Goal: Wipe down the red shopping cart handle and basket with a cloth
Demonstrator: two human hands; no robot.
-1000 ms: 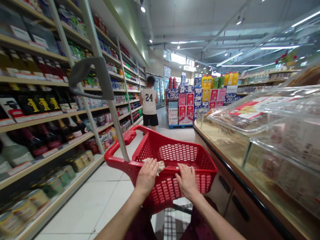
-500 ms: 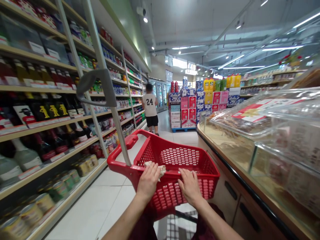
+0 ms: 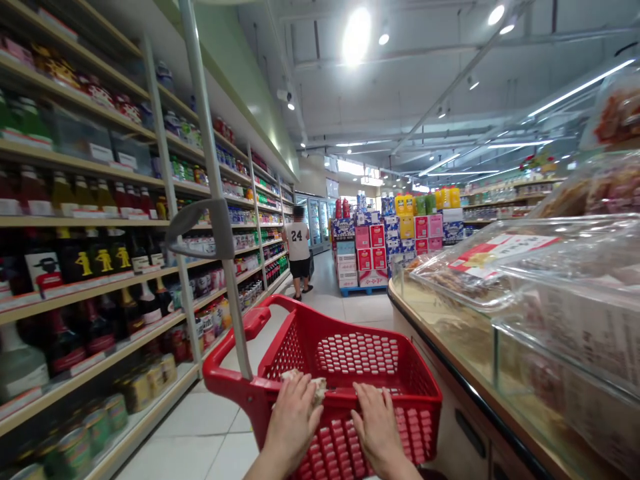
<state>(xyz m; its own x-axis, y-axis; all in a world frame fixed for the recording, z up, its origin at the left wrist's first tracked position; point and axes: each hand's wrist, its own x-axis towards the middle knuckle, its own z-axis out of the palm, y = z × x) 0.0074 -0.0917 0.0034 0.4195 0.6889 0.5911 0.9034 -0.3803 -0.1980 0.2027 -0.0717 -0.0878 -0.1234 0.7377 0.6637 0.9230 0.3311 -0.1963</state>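
Note:
A red plastic shopping cart with perforated basket walls stands side-on before me. My left hand lies over the basket's near rim, its fingers closed on a crumpled off-white cloth. Most of the cloth is hidden beneath that hand. Farther right, my right hand is hooked over the same rim, fingertips just past the edge and thumb on the near side. A metal pole with a grey loop handle rises at the cart's left end.
Shelves of bottles and cans line the left side. On the right, a glass-sided counter bears clear food packages. A person in a number 24 shirt is ahead, left of stacked drink cartons on a blue pallet.
My view has tilted upward, so the cart and both hands sit lower. The left hand stays on the cloth and the right hand on the rim. The person ahead has changed stride.

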